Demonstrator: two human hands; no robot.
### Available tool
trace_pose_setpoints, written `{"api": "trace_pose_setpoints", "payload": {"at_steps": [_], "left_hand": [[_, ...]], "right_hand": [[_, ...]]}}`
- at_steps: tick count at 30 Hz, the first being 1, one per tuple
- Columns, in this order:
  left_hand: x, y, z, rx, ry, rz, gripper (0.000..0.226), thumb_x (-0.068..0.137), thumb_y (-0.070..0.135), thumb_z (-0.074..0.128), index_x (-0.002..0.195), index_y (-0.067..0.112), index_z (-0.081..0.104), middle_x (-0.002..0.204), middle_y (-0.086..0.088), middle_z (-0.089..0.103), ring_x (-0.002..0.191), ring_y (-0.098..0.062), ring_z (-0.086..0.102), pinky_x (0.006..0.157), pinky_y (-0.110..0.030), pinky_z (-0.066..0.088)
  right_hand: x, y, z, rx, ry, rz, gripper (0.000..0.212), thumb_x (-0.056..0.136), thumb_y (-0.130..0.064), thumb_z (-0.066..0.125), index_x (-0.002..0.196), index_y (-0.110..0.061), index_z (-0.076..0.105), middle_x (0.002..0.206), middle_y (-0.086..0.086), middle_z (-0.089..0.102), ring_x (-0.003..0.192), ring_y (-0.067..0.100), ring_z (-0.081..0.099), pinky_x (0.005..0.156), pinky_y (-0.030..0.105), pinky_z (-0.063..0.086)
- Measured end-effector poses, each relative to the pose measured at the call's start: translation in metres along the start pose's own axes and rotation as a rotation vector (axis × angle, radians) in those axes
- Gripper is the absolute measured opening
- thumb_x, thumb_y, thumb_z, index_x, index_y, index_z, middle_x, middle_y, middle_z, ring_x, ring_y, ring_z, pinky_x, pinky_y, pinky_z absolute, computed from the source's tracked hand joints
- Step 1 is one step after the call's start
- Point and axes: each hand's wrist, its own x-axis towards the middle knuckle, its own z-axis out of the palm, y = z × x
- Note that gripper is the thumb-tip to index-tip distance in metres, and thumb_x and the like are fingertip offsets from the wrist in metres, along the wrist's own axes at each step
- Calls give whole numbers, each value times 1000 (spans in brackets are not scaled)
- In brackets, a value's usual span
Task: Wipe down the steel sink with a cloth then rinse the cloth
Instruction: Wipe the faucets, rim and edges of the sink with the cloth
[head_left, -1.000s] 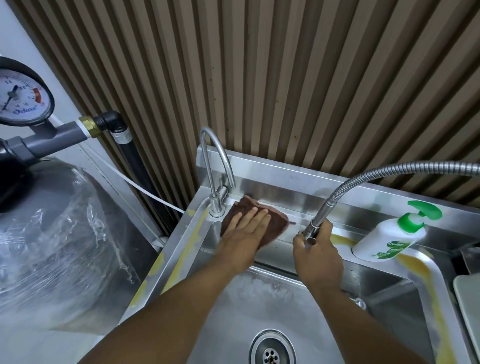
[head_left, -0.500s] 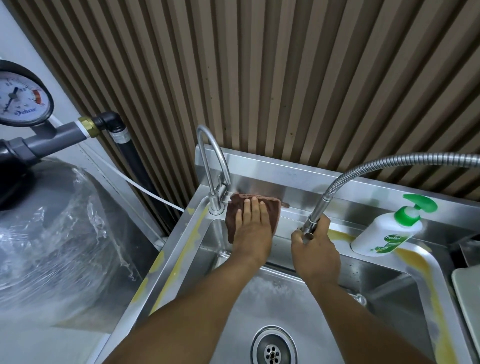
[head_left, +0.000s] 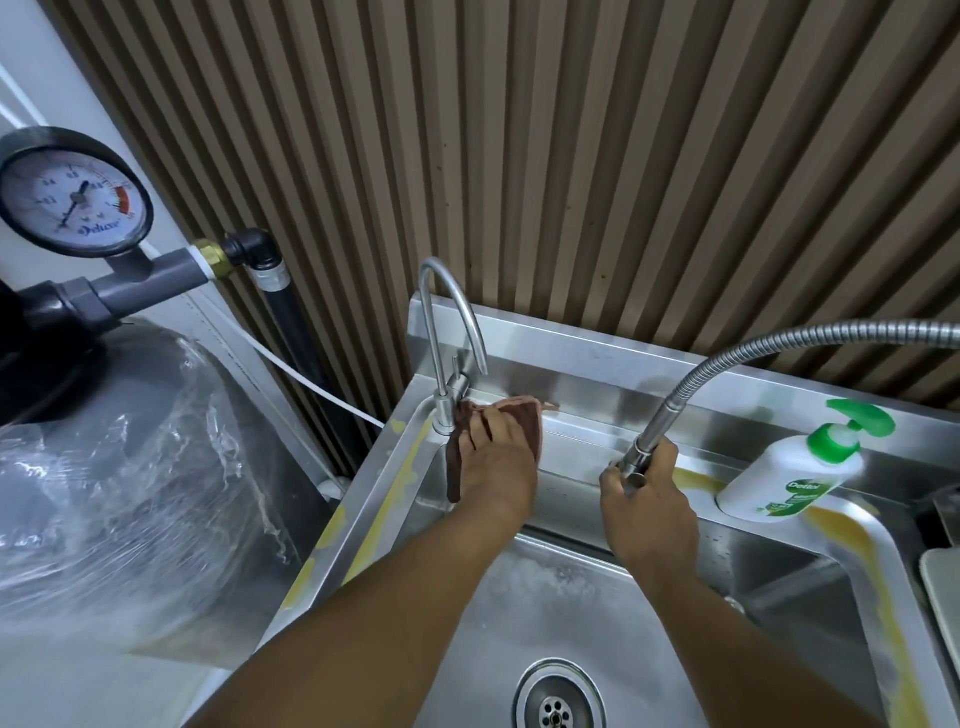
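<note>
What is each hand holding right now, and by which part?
The right hand grips the hose by its spray head, at the hose's end. The left hand holds nothing; it presses the cloth flat on the sink ledge.

A brown slatted wall (head_left: 623, 156) fills the far side. At the left, a gauge (head_left: 72, 200) sits on a grey pipe (head_left: 150, 280) above a plastic-wrapped tank (head_left: 130, 467), and a white tube (head_left: 311, 384) slants down to the right. At the right, a ribbed metal hose (head_left: 727, 358) arcs down, with a green-pumped soap bottle (head_left: 789, 473) near it.
</note>
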Motion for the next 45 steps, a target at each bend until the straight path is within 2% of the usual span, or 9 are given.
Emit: {"api": "trace_pose_setpoints", "payload": {"at_steps": [5, 12, 16, 18, 20, 22, 25, 37, 45], "left_hand": [[5, 14, -3, -71, -28, -67, 75, 97, 9, 50, 153, -8, 3, 160, -30, 5, 149, -48, 7, 122, -56, 11], [-34, 0, 22, -41, 86, 320, 89, 90, -2, 52, 158, 5, -5, 167, -15, -7, 154, -32, -13, 123, -47, -6], [-54, -11, 33, -278, 94, 395, 80, 95, 4, 52, 160, 10, 6, 169, -4, 1, 155, -22, -6, 126, -40, 5], [-67, -18, 34, -628, 93, 289, 68, 98, 8, 49, 159, 14, 20, 167, -1, 18, 153, -18, 18, 122, -28, 20], [-81, -20, 36, -1101, 11, 37, 57, 98, 1, 45, 151, 22, 44, 147, -2, 55, 117, -11, 61, 97, -20, 46], [-88, -20, 46, -1672, -112, -349, 56, 88, -11, 39, 126, 16, 68, 108, -11, 75, 75, -15, 67, 72, -28, 53], [-90, -21, 63, -2189, -317, -699, 33, 64, -4, 45, 93, -7, 60, 82, -22, 60, 68, -31, 57, 68, -42, 50], [-26, 37, 23, -2383, -342, -633, 36, 67, 2, 43, 98, -3, 60, 94, -21, 67, 81, -36, 64, 71, -40, 56], [-10, 20, -13, -2473, -305, -677, 27, 82, -6, 33, 65, -1, 52, 59, -16, 60, 68, -35, 57, 70, -48, 51]], "right_hand": [[1, 3, 1, -12, 24, -9, 31, 98, -33, 56, 114, -35, 30, 83, -3, 66, 69, 28, 61, 68, 35, 47], [0, 2, 2, -13, 17, 5, 31, 96, -33, 56, 114, -34, 30, 83, -2, 66, 73, 33, 61, 70, 37, 45], [0, 1, -1, -4, 2, -3, 30, 97, -33, 55, 113, -33, 29, 86, 2, 67, 74, 33, 60, 71, 38, 45], [0, 0, -1, -3, 2, 9, 30, 96, -32, 55, 112, -34, 29, 86, 4, 67, 74, 35, 58, 72, 38, 43], [0, 0, -1, -9, -2, 20, 29, 96, -33, 54, 111, -34, 29, 85, 4, 67, 74, 37, 59, 72, 40, 46], [0, 0, 0, -14, 2, 13, 28, 96, -34, 53, 113, -35, 30, 84, 4, 68, 74, 37, 62, 74, 42, 50], [1, 2, 0, -23, 6, 11, 28, 97, -33, 52, 114, -34, 30, 83, 3, 68, 72, 34, 61, 72, 39, 48], [2, 2, 3, -35, 35, 23, 30, 93, -32, 53, 110, -33, 29, 82, 6, 68, 72, 37, 56, 69, 38, 40], [0, -1, 0, -36, 10, 34, 28, 96, -34, 51, 108, -35, 26, 82, 3, 67, 72, 36, 60, 70, 37, 44]]}}
